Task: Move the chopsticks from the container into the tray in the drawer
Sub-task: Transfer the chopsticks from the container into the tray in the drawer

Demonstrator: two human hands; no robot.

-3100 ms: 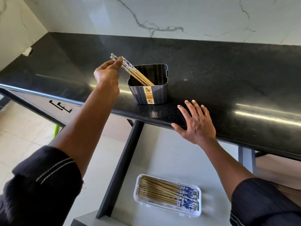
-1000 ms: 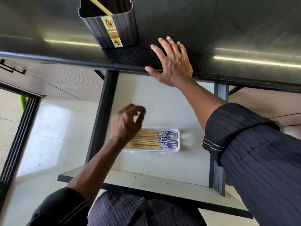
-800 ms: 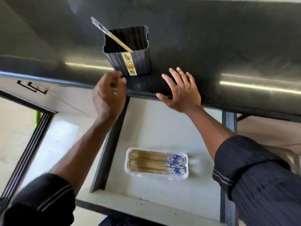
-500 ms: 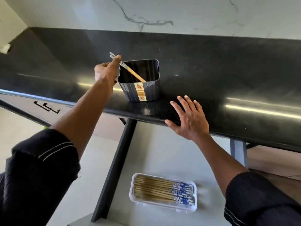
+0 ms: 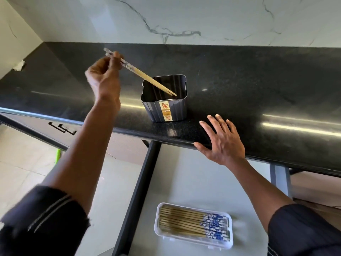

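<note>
Left hand (image 5: 103, 78) pinches the chopsticks (image 5: 147, 79), now lifted almost clear of the container (image 5: 166, 109) at the worktop's (image 5: 258, 89) front edge; right hand (image 5: 223, 143) lies flat there. Probably the tray's (image 5: 192, 240) last load.

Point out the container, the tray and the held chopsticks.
container (image 5: 156, 110): head view, on its ribbed front wall.
tray (image 5: 156, 220): head view, on its white left rim.
held chopsticks (image 5: 142, 73): head view, on the bare wooden shaft.

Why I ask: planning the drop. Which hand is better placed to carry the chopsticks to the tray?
Left. The left hand pinches the chopsticks, tips at the container; the right hand rests flat on the counter.
</note>
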